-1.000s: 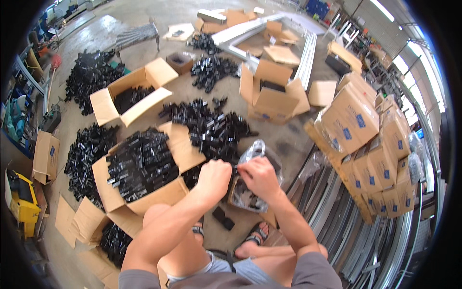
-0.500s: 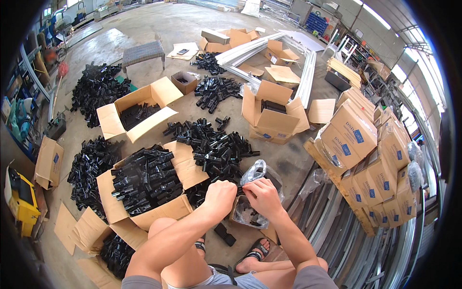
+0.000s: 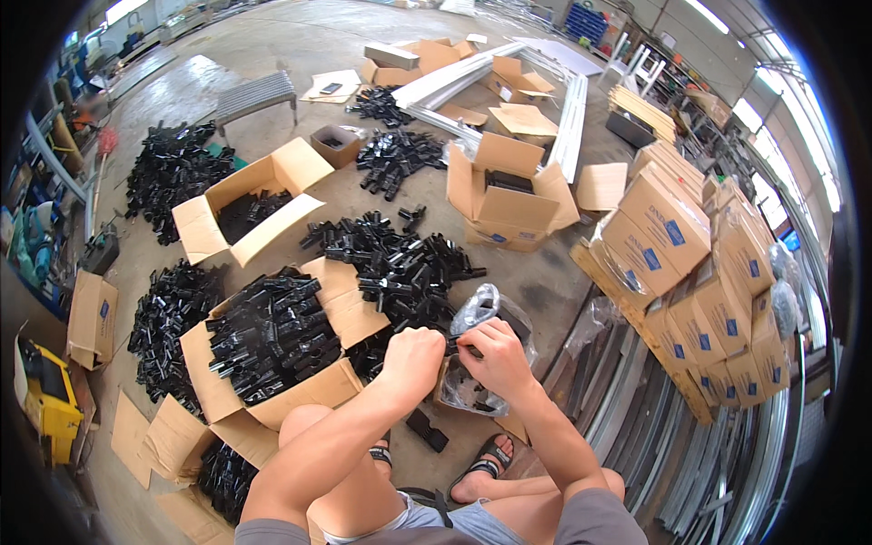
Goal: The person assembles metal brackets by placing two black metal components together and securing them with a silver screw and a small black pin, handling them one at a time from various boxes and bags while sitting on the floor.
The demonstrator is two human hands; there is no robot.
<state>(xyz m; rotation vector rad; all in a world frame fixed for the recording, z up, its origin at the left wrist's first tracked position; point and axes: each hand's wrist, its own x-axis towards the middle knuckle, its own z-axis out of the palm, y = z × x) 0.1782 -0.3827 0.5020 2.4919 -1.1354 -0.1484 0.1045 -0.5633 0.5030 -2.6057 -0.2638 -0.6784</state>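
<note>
My left hand (image 3: 413, 361) is a closed fist, knuckles up, around a small black part (image 3: 451, 345) whose end shows between my hands. Pinched fingers of my right hand (image 3: 495, 354) meet the same part from the right; most of it is hidden. Under my right hand stands a small carton lined with clear plastic (image 3: 474, 398), contents hard to make out. Just beyond my hands lies a heap of black plastic parts (image 3: 400, 268). To the left, an open carton (image 3: 207, 377) is piled high with similar black parts (image 3: 272, 336). One flat black piece (image 3: 427, 431) lies on the floor between my feet.
More black heaps (image 3: 173, 173) lie at left and far centre. Open cartons (image 3: 202, 238) stand ahead, with a white frame (image 3: 570, 127) behind. Stacked sealed cartons (image 3: 654, 241) rest on a wooden pallet (image 3: 627, 309) at right, beside long metal profiles (image 3: 627, 427). A yellow case (image 3: 47, 400) sits far left.
The view has shifted slightly. My hands stay close together over the plastic-lined carton, and my right fingers have shifted a little around the black part.
</note>
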